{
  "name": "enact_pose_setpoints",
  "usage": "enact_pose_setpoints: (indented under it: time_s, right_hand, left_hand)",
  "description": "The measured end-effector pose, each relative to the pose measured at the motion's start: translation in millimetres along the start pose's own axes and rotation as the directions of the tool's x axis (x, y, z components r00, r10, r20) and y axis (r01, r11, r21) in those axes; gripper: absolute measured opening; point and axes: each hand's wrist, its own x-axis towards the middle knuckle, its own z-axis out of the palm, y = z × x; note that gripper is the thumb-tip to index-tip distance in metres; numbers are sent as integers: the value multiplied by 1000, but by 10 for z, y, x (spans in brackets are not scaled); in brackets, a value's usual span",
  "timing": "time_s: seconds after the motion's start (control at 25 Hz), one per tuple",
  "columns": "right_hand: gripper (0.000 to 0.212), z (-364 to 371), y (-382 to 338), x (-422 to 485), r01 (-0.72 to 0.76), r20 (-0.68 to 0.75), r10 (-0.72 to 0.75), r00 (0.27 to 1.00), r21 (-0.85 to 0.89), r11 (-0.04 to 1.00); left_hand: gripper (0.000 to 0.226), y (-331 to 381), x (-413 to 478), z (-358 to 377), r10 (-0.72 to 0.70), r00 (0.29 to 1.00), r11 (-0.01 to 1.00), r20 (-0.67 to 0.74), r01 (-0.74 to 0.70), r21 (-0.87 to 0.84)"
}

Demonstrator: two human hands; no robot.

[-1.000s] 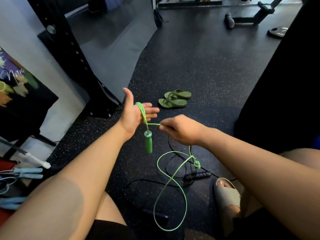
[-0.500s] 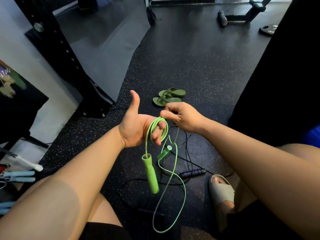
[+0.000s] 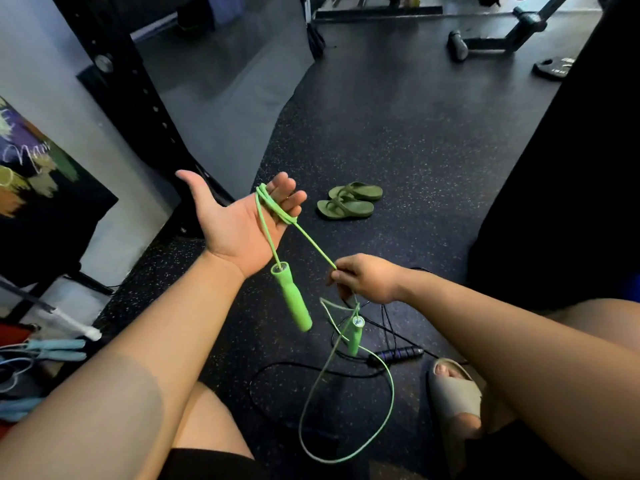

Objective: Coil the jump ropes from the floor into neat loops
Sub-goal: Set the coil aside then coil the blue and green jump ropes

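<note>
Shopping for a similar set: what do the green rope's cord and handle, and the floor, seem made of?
Cord: likely PVC or similar plastic, smooth, slightly glossy; it holds springy open curves instead of hanging limp.
Handle: seemingly matte foam or soft plastic, no glare, with a metal-looking ring at its top.
Floor: probably rubber matting, matte black with pale flecks.

Light: dim indoor, brightest on the pale wall (image 3: 41, 57) at left.
Shadows: soft; right side near black.
Distortion: rack upright (image 3: 138, 98) bows at the edge.
Blur: green jump rope (image 3: 311, 242) slightly soft low down.
</note>
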Motion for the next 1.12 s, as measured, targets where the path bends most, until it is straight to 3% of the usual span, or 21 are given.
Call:
enact_pose_setpoints:
  time_s: [0.2,0.36,0.48,0.6,0.76,0.92,1.12]
  right_hand:
    - [28,-64,-207,-56,145,-52,-159,986,-202,969]
    - [29,-146,-301,-75,286,-146,-328,933,-250,925]
    - [23,-264,-338,-88,370,-264,-431,863,-249,895]
    - [17,-412,-345,-131,367,-356,-372,857,-83,926]
    - [22,-437,-311,-157,294,-326,-233,916,150,944]
    - [40,-339,-201,-92,244,-310,-186,933,160,957]
    - [43,-208,-43,-33,139,-270,-36,962,376,916]
  left_hand:
    - [125,-43,104,-102,57,982,972,-181,-13,236]
    - [121,-198,150,-157,33,966,816,-256,122,565]
    - [128,-321,113,-159,-209,960,616,-189,279,736]
    - [133,-415,46,-77,-474,875,477,-99,350,806]
    - [124,-417,21,9,-595,802,513,-42,421,748]
    - [122,-344,-5,42,-656,752,571,63,440,693]
    - [117,-251,-45,71,-518,850,749,95,398,529]
